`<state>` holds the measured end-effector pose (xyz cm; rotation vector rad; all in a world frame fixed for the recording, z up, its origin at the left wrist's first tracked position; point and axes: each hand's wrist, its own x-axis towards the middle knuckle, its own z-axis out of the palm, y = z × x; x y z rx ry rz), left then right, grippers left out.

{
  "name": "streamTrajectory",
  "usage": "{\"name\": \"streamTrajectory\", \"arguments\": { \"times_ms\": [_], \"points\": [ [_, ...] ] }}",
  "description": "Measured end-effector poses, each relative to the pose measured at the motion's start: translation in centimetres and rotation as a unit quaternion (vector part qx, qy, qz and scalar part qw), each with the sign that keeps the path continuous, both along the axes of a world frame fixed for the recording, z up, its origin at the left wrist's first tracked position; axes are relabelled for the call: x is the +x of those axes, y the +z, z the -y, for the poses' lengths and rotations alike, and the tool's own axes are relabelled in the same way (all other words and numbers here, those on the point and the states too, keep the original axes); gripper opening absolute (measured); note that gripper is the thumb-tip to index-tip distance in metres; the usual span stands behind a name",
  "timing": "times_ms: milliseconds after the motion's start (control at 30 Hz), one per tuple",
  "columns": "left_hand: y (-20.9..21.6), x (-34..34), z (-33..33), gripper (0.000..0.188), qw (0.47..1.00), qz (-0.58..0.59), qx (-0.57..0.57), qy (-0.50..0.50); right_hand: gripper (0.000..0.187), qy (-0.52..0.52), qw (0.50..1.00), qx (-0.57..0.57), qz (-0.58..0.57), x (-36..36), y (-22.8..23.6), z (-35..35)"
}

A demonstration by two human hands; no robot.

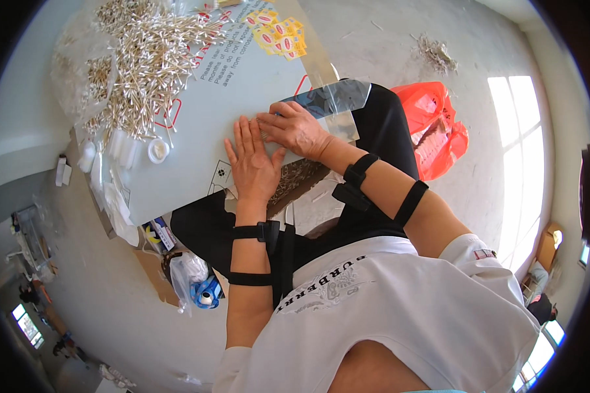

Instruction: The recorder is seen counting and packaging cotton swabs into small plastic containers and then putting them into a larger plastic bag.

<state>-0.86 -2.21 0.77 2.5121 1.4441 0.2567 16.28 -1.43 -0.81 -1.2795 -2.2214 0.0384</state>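
Two hands press flat on the grey board (197, 124) on my lap. My left hand (252, 164) lies open, fingers straight, gripping nothing. My right hand (295, 128) overlaps it, its fingertips pinning the clear plastic bag (337, 98), which extends right. Cotton swabs (144, 59) heap far left.

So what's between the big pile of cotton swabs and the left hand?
In the head view, only bare grey board lies between the cotton swabs and the left hand.

A pale grey board (197, 150) carries a cotton swab heap (144, 59), yellow stickers (278, 33) and a white cap (157, 150)
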Motion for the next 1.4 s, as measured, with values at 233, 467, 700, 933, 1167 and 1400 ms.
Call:
{"name": "streamTrajectory", "arguments": {
  "times_ms": [233, 467, 700, 933, 1167, 1400],
  "points": [
    [0.0, -0.2, 0.4, 0.084, 1.0, -0.013, -0.013, 0.009, 0.049, -0.034, 0.995, 0.009, 0.095, -0.4, 0.8, 1.4],
    [0.5, 0.0, 0.1, 0.084, 1.0, -0.017, -0.006, -0.008, 0.039, -0.027, 0.999, -0.031, 0.02, 0.5, 0.3, -0.1],
    [0.4, -0.4, 0.1, 0.08, 1.0, 0.004, -0.018, -0.015, 0.016, -0.062, 0.966, -0.169, -0.185, 0.2, 0.8, -1.8],
    [0.2, -0.3, 0.1, 0.08, 1.0, -0.002, -0.015, -0.015, 0.006, -0.005, 0.96, -0.196, -0.199, 1.3, 0.7, -3.3],
    [0.0, -0.3, 0.1, 0.083, 1.0, -0.003, -0.008, -0.006, 0.028, -0.009, 0.988, -0.092, -0.127, 0.8, 1.1, -1.8],
    [0.4, 0.3, 0.2, 0.084, 1.0, -0.001, -0.019, -0.004, 0.046, -0.024, 0.998, 0.009, 0.056, 0.7, 0.3, 0.7]
  ]
}}
